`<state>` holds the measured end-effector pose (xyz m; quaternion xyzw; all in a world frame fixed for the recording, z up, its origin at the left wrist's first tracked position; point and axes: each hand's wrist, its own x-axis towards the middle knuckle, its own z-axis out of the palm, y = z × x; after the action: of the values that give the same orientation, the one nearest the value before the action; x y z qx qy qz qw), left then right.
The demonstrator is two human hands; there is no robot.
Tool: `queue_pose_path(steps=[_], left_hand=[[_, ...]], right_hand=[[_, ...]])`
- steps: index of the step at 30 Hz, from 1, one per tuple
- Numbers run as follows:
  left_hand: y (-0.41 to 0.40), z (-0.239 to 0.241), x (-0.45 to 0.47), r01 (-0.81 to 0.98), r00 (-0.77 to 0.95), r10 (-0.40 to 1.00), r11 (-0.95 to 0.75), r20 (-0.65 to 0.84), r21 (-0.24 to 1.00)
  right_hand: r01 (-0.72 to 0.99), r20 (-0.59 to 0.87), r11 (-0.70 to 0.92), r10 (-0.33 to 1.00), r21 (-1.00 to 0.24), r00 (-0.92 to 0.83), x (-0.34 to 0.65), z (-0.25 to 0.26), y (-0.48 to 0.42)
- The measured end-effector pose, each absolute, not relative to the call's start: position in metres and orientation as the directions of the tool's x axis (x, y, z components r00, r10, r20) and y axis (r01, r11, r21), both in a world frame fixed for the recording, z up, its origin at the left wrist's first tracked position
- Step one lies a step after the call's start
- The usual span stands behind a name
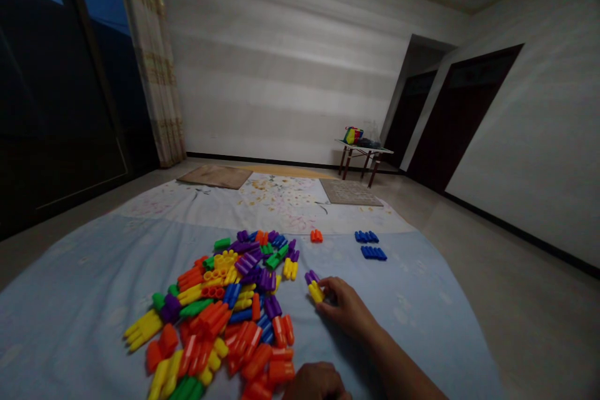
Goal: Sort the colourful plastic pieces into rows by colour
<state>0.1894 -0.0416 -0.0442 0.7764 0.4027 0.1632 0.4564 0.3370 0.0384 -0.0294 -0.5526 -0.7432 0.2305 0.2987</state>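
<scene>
My right hand (344,304) pinches a small plastic building piece (315,291), yellow at the near end and purple at the far end, just over or on the light blue cloth. To its left spreads a heap of plastic building pieces (225,303) in orange, yellow, green, blue and purple. A similar yellow-and-purple piece (291,265) lies at the heap's right edge. At the bottom edge, beside orange pieces (281,372), my left hand (317,381) is partly cut off. Its fingers look curled closed, and what they hold, if anything, is hidden.
Beyond the right hand, two rows of joined blue pieces (374,254) lie apart, with an orange piece (316,236) left of them. Two flat mats (215,176) rest at the cloth's far edge. A small table (365,148) with a colourful bag (353,135) stands by the wall.
</scene>
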Motion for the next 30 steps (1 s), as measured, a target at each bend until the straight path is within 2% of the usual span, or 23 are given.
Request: queue_pose_path(steps=[3,6,10,16,24,27,30], left_hand=[[-0.038,-0.049,0.19,0.46,0.654,0.751,-0.307,-0.085,0.833],[-0.036,-0.048,0.19,0.486,0.676,0.724,-0.304,-0.132,0.82],[-0.035,-0.047,0.191,0.492,0.67,0.728,-0.291,-0.143,0.821],[-0.03,-0.064,0.198,0.496,0.671,0.729,-0.302,-0.138,0.814],[-0.033,-0.067,0.199,0.46,0.653,0.751,-0.292,-0.096,0.838],[-0.033,-0.064,0.2,0.453,0.651,0.753,-0.289,-0.091,0.843],[-0.031,-0.062,0.201,0.446,0.651,0.753,-0.283,-0.091,0.849]], right_hand=[[0.669,0.201,0.273,0.962,-0.691,-0.185,0.342,-0.029,0.044],[0.665,0.253,0.248,0.963,-0.705,-0.09,0.351,-0.025,0.059],[0.719,0.276,0.179,0.961,-0.671,0.018,0.361,-0.02,0.088],[0.798,0.267,0.129,0.963,-0.588,0.042,0.349,-0.025,0.121],[0.813,0.247,0.086,0.966,-0.575,0.072,0.337,-0.036,0.136],[0.808,0.292,0.112,0.953,-0.579,0.077,0.337,-0.03,0.132],[0.766,0.351,0.247,0.936,-0.593,-0.029,0.324,-0.023,0.119]])
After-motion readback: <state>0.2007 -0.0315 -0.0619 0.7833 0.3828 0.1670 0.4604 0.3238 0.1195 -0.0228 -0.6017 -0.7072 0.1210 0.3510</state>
